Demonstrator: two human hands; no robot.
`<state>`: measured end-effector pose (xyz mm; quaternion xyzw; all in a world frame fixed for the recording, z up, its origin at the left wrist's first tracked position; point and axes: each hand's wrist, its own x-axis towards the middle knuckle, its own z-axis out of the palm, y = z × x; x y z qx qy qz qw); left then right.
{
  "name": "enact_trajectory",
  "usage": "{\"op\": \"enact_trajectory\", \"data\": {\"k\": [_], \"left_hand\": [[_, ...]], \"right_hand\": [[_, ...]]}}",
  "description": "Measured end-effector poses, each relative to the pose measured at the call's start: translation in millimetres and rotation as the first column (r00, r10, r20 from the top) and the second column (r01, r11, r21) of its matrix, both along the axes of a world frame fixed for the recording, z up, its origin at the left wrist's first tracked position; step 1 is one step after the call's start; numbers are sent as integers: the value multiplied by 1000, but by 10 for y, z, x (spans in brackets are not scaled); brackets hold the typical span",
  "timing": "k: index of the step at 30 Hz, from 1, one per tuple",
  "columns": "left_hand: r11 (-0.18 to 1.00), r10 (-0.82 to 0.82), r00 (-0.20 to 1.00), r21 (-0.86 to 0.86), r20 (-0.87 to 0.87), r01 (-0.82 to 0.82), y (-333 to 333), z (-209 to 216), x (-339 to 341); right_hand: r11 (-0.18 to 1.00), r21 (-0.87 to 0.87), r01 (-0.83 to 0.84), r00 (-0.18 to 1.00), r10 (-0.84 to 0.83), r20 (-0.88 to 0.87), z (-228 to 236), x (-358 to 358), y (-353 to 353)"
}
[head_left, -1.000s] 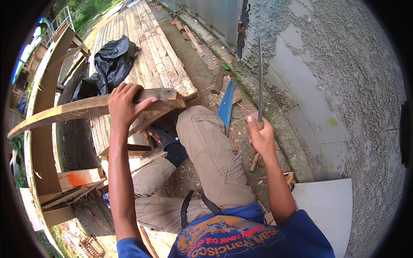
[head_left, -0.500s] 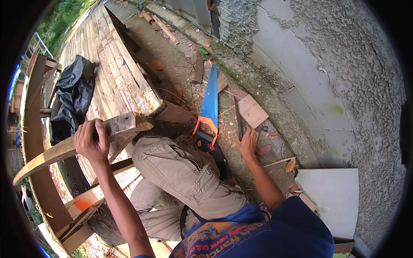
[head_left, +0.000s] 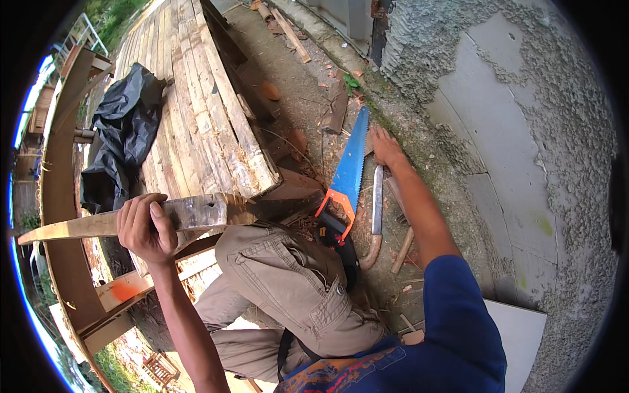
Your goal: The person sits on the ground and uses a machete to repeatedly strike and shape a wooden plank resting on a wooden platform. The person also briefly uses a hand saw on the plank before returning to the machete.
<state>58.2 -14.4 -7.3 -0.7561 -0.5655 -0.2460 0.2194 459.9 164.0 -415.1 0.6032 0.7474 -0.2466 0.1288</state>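
From the head view, the left hand (head_left: 145, 227) gripped a curved wooden plank (head_left: 131, 221) by the pallet deck's (head_left: 196, 124) near edge. Right of that deck, the right hand (head_left: 386, 147) lay spread on open dirt, touching the blue handsaw (head_left: 349, 162); a machete (head_left: 375, 216) lay just beside.

Daylight falls on an outdoor work spot where a rough grey rendered wall (head_left: 524, 131) with smoother plastered patches rises on the right. Bare dirt ground (head_left: 308, 85) littered with wood scraps and chips runs along its foot. To the left lies a stack of weathered planks (head_left: 196, 111) with a crumpled black plastic sheet (head_left: 121, 141) on it, and green grass (head_left: 111, 16) shows beyond.
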Motion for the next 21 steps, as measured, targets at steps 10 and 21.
{"op": "enact_trajectory", "data": {"k": [10,21], "left_hand": [[999,-32,999,28,2,32,31,168,1],[961,-80,992,271,102,50,344,993,98]], "right_hand": [[969,66,-237,962,225,153,128,99,133],[957,126,-260,947,228,227,735,629,-388]]}}
